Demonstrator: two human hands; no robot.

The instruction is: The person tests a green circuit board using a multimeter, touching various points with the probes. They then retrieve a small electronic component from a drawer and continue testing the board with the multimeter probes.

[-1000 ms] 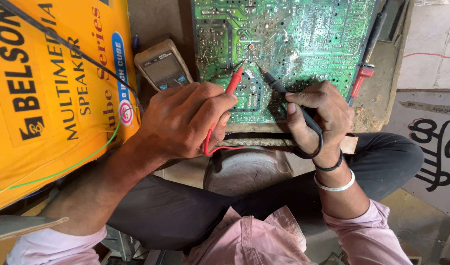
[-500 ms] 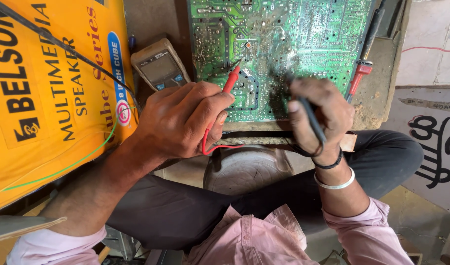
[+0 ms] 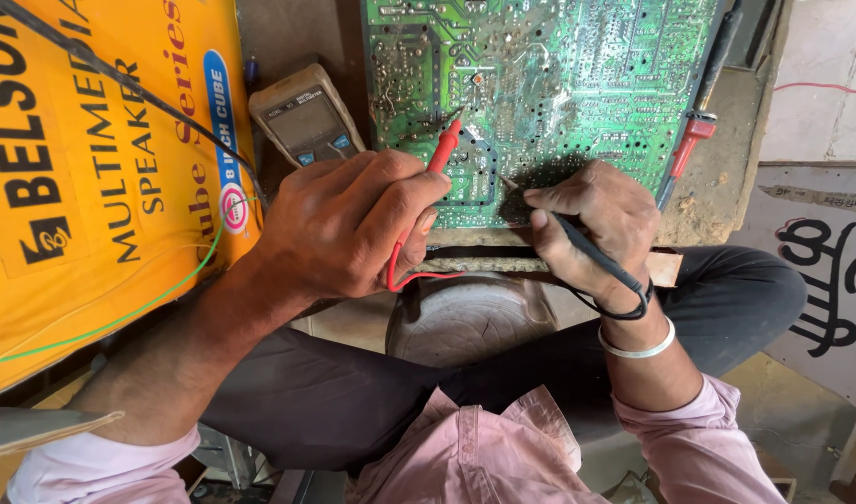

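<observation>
left hand [image 3: 353, 224]: fingers wrapped around the red probe [image 3: 441, 154], tip down on the solder side of the green circuit board [image 3: 577, 84], roughly mid-board near a white-outlined patch.
right hand [image 3: 591, 219]: fingers pinched on the black probe [image 3: 587, 250] like a pen, tip touching the board just right of the red one, lead looping back by the wrist.
board: lies flat on a grubby tabletop [image 3: 717, 177], solder joints up, right in front of the crossed legs.
meter: grey multimeter [image 3: 307, 117] sits just left of the board, screen up, too small to make out.
slip risk: the joints are packed tight, so I'd say a tip could easily skate and bridge two pads. Both tips sit near each other too, so they could touch.
lead risk: the red wire curls under the left palm, could snag and yank the tip off.
containers: only a yellow speaker carton [image 3: 92, 177] at left, can't tell what's in it. Red-handled tool [image 3: 689, 145] lies loose by the board's right edge, not in anything.
</observation>
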